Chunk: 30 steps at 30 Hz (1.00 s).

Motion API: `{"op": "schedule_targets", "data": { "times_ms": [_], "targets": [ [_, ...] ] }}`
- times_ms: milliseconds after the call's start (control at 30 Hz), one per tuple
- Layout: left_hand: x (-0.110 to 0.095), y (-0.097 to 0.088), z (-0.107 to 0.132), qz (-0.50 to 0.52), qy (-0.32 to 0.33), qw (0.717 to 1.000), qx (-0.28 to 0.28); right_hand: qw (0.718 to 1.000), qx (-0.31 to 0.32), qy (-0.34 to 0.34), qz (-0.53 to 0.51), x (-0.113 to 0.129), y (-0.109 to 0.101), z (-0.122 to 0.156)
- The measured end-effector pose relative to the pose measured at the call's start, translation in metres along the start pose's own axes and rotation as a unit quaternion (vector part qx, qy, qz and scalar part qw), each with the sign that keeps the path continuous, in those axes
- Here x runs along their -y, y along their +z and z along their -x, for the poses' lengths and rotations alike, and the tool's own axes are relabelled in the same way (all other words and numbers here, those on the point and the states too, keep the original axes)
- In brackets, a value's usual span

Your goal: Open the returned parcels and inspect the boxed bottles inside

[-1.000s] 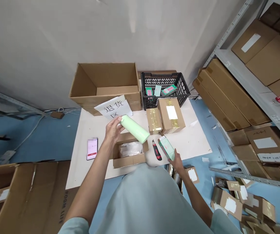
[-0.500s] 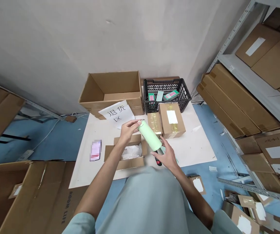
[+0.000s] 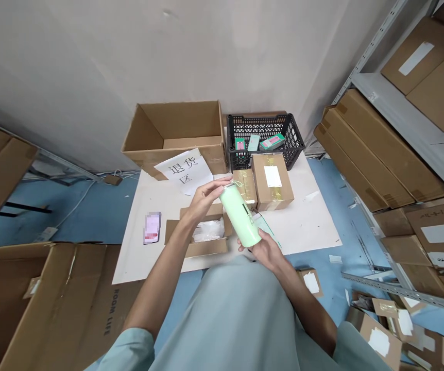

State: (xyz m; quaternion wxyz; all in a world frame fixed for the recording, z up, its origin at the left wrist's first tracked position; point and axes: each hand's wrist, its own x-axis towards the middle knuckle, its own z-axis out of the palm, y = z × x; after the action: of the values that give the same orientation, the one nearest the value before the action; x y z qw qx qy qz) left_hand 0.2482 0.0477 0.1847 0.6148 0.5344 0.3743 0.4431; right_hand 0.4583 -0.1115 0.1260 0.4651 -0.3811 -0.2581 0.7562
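A pale green, bottle-shaped cylinder (image 3: 240, 216) with dark lettering and a thin cord loop at its top is tilted above the table's front edge. My left hand (image 3: 207, 198) holds its top end, fingers closed around the rim. At the lower end, my right hand (image 3: 262, 248) grips the base from below and the right. Just left of the cylinder, a small open carton (image 3: 206, 249) holds clear plastic wrapping (image 3: 208, 230). Behind my right hand lies a flat pale green-edged piece (image 3: 265, 226), partly hidden.
A large open carton (image 3: 191, 163) and a black crate (image 3: 295, 147) with small green boxes stand at the back. Two taped boxes (image 3: 272, 180) sit before the crate. A paper sign (image 3: 185, 172) leans there; a phone (image 3: 152, 228) lies left. Loaded shelves (image 3: 399, 123) rise at right.
The cylinder has turned so its lettering shows, and its top cord is now visible. My right hand has shifted under the base. The camera view has tipped slightly.
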Motion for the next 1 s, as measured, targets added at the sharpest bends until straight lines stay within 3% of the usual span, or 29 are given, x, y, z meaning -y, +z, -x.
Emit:
{"op": "schedule_targets", "data": {
  "times_ms": [133,300,400,500,567,667,767,867,1000],
  "targets": [
    [0.005,0.006,0.003,0.105,-0.035,0.993,0.028,0.996,0.022,0.044,-0.07,0.0,0.006,0.007],
    [0.012,0.013,0.006,0.134,-0.073,0.987,0.046,0.992,0.017,0.07,-0.1,-0.005,0.003,0.013],
    [0.015,0.018,0.004,0.132,-0.073,0.988,0.027,0.997,0.011,0.052,-0.061,-0.004,-0.004,0.015],
    [0.02,0.025,-0.002,0.116,-0.059,0.991,-0.042,0.996,-0.049,-0.027,0.076,0.002,-0.016,0.017],
    [0.025,0.03,-0.006,0.095,-0.053,0.99,-0.09,0.966,-0.12,-0.088,0.212,0.005,-0.023,0.017],
    [0.033,0.036,-0.011,0.063,-0.059,0.987,-0.134,0.89,-0.209,-0.141,0.379,0.006,-0.025,0.017],
    [0.04,0.041,-0.013,0.035,-0.061,0.986,-0.148,0.851,-0.232,-0.157,0.444,0.001,-0.021,0.014],
    [0.044,0.042,-0.013,0.027,-0.055,0.986,-0.156,0.863,-0.225,-0.139,0.431,-0.004,-0.019,0.01],
    [0.043,0.036,-0.012,0.072,-0.064,0.984,-0.148,0.927,-0.194,-0.125,0.296,-0.003,-0.026,0.005]
  ]
}}
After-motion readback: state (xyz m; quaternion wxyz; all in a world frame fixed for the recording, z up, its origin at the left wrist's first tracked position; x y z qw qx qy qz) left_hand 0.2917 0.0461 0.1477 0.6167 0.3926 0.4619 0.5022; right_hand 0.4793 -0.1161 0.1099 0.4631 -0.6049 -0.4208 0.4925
